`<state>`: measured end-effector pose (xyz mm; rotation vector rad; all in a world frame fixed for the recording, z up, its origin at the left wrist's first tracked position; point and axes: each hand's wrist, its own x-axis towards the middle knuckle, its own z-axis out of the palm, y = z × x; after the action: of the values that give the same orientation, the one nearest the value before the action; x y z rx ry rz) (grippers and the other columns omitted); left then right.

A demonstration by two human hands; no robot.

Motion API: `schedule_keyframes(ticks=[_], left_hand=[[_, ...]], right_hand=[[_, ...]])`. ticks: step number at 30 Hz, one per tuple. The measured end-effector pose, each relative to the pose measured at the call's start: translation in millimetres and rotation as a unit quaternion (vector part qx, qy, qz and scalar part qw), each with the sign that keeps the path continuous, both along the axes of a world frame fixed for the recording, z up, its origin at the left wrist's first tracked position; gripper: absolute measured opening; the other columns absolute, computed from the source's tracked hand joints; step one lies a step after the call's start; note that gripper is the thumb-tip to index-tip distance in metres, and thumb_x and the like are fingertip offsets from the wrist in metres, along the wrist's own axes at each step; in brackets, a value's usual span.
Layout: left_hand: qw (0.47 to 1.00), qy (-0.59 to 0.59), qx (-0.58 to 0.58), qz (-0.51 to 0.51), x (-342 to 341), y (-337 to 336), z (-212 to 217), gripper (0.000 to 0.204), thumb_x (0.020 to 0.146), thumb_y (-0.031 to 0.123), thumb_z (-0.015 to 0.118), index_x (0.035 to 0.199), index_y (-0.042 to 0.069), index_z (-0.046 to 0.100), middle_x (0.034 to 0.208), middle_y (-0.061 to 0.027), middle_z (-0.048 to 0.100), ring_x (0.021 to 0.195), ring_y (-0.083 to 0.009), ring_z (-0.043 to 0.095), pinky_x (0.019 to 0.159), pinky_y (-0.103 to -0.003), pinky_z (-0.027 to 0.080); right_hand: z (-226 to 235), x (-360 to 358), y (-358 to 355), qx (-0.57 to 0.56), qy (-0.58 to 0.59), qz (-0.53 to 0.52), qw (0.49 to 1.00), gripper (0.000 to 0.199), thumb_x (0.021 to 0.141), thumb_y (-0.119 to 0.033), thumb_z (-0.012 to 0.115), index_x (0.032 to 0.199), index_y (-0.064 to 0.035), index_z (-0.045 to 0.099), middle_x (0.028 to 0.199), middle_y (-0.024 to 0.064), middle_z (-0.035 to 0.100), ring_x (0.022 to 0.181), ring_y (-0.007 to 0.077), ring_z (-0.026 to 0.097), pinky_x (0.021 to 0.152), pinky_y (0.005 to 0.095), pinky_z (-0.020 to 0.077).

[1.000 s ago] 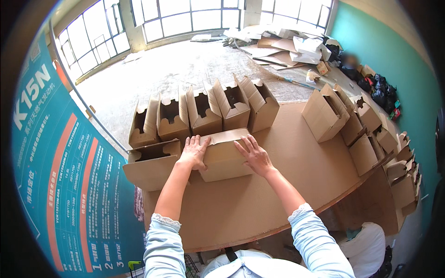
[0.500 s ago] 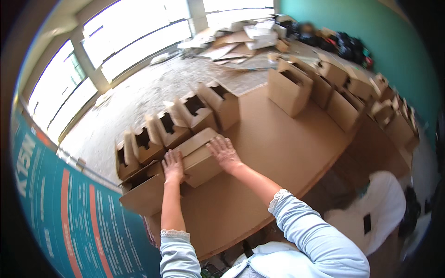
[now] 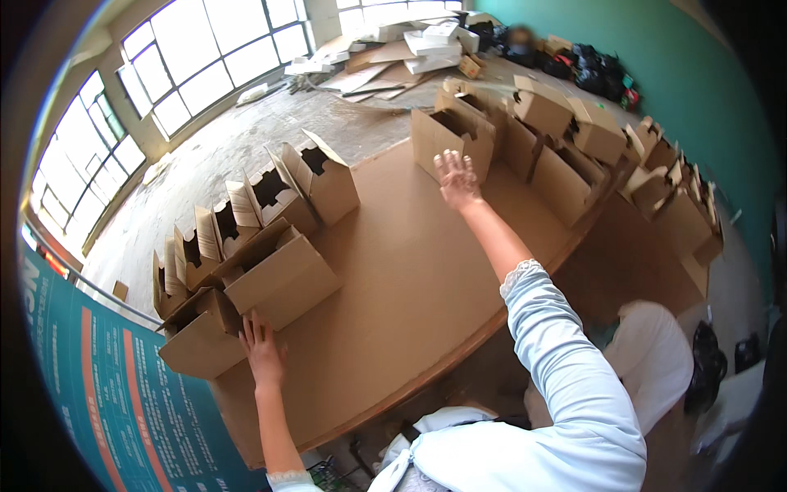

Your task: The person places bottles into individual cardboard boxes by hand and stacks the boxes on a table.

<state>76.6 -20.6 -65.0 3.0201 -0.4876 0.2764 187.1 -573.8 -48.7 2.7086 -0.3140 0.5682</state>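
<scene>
Carton mouth-up, long axis diagonal, far end rightward; left grip, right grip unclenched

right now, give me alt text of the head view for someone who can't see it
A person's open right hand is in front of an open brown carton on a cardboard-topped table; the open left hand is beside two nearer cartons, with a row of cartons behind.
</scene>
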Motion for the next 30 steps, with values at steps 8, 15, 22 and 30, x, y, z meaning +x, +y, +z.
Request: schedule_keyframes(ticks=[8,15,22,30], left_hand=[[0.955,0.076,-0.204,0.203,-197.9,-40.6,-12.6,0.059,0.078,0.004,0.072,0.134,0.0,0.054,0.153,-0.0197,0.036,0.144,-0.0371,0.03,0.116,-0.045,0.032],[0.867,0.096,-0.209,0.442,-291.0,-23.6,-25.7,0.038,0.081,0.001,0.071,0.117,-0.005,0.064,0.122,-0.0232,0.063,0.115,-0.0384,0.06,0.1,-0.046,0.047],[0.837,0.0,-0.212,0.505,-330.8,13.3,-68.2,0.017,0.087,0.002,0.065,0.102,-0.005,0.069,0.091,-0.0192,0.071,0.084,-0.0318,0.069,0.075,-0.041,0.055],[0.673,-0.023,-0.22,0.706,-487.7,176.7,-215.6,0.017,0.08,0.008,0.072,0.095,-0.001,0.071,0.082,-0.0154,0.069,0.081,-0.0276,0.068,0.073,-0.042,0.054]], right_hand=[[40.6,85.3,-83.8,0.166,0.001,0.018,0.986,0.08,0.079,-0.026,0.077,0.145,-0.0069,0.037,0.137,0.0141,0.055,0.134,0.0284,0.046,0.117,0.0517,0.0267],[33.0,99.0,-94.2,0.198,0.082,0.098,0.972,0.033,0.08,-0.021,0.076,0.101,-0.004,0.056,0.104,0.0203,0.069,0.102,0.0397,0.065,0.086,0.0481,0.0542],[50.7,12.7,-36.3,0.256,0.136,0.292,0.911,0.034,0.084,-0.023,0.071,0.109,-0.0048,0.056,0.091,0.0225,0.067,0.091,0.0429,0.064,0.077,0.0513,0.051],[55.1,-137.4,112.6,0.273,0.165,0.508,0.8,0.009,0.083,-0.013,0.067,0.088,-0.0096,0.06,0.081,0.01,0.061,0.088,0.0291,0.059,0.085,0.0428,0.0479]])
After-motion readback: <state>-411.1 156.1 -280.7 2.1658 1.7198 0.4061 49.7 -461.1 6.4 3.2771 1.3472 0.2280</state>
